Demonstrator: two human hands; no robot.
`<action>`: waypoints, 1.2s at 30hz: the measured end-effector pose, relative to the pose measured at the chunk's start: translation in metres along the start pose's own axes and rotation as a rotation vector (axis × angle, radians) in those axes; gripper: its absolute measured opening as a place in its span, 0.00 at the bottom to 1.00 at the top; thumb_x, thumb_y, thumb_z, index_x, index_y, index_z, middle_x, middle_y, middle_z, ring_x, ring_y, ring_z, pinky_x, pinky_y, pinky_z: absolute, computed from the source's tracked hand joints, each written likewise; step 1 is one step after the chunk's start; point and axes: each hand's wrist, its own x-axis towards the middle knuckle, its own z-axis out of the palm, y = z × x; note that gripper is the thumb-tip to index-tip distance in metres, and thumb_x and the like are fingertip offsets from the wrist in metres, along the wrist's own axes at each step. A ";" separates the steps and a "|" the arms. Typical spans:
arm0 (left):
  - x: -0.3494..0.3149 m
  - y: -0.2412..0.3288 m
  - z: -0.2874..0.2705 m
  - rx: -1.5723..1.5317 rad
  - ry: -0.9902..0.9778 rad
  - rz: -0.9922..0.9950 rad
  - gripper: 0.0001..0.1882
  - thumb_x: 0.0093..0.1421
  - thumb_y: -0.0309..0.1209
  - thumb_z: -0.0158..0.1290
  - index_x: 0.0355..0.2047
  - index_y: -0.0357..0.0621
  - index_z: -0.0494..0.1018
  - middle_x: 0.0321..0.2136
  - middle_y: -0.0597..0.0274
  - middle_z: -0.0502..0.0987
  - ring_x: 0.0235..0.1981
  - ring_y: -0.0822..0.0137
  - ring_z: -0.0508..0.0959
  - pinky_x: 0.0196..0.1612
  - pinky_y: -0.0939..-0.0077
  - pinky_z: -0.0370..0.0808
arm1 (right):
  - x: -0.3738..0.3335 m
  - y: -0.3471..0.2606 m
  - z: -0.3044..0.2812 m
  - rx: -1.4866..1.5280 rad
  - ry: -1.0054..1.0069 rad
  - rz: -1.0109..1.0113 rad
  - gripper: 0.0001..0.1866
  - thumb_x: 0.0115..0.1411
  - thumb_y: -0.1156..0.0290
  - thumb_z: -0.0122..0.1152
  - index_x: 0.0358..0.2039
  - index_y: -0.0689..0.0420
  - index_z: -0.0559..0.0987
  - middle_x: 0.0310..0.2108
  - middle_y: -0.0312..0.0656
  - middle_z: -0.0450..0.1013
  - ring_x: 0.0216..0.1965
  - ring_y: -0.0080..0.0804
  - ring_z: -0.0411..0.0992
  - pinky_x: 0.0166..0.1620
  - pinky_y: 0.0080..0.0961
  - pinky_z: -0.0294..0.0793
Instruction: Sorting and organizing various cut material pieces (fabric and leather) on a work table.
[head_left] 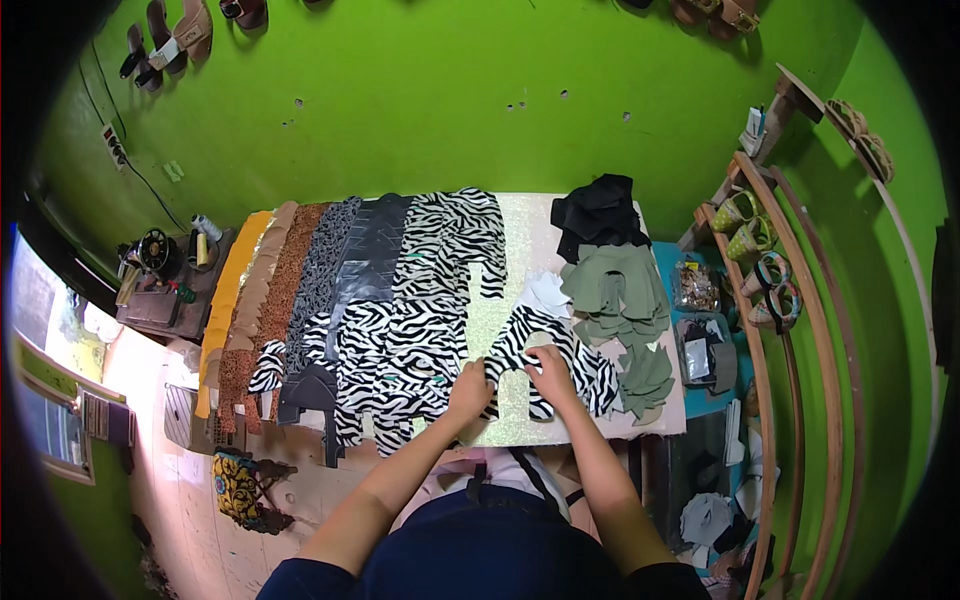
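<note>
Both hands are over the near edge of the table, with a zebra-print cut piece (508, 363) stretched between them. My left hand (470, 389) pinches its left end, and my right hand (551, 376) grips the right end with bent fingers. Beneath and beside the right hand lies a loose heap of more zebra-print pieces (597, 378). Overlapping rows of zebra-print pieces (420, 335) are laid out left of my left hand. The sheet under the hands is pale and shimmery (525, 245). My fingertips partly cover the held piece.
Further left run rows of dark grey (375, 235), brown speckled (300, 240) and yellow pieces (228, 285). Grey-green (620, 290) and black pieces (598, 218) are heaped at right. A sewing machine (153, 250) stands far left. A wooden shoe rack (775, 390) rises at right; a patterned stool (238, 490) is lower left.
</note>
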 end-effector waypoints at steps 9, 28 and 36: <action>-0.036 0.002 0.014 0.038 0.093 -0.035 0.21 0.45 0.29 0.52 0.41 0.36 0.66 0.34 0.46 0.69 0.34 0.49 0.73 0.35 0.61 0.72 | -0.044 0.010 0.012 -0.083 0.077 0.043 0.11 0.48 0.74 0.59 0.34 0.60 0.74 0.37 0.46 0.65 0.40 0.44 0.66 0.43 0.31 0.67; -0.001 0.096 0.079 0.165 0.065 0.265 0.12 0.47 0.32 0.51 0.34 0.44 0.71 0.33 0.51 0.69 0.34 0.54 0.71 0.35 0.63 0.70 | -0.026 0.050 -0.078 -0.486 0.042 0.277 0.24 0.47 0.63 0.61 0.44 0.60 0.70 0.41 0.47 0.62 0.46 0.45 0.60 0.48 0.37 0.62; -0.005 0.100 0.095 0.251 -0.016 0.154 0.14 0.47 0.34 0.51 0.36 0.47 0.72 0.36 0.52 0.68 0.37 0.55 0.71 0.38 0.63 0.70 | -0.013 0.072 -0.075 -0.235 0.004 0.215 0.17 0.46 0.66 0.62 0.36 0.56 0.72 0.35 0.46 0.69 0.40 0.43 0.67 0.44 0.33 0.67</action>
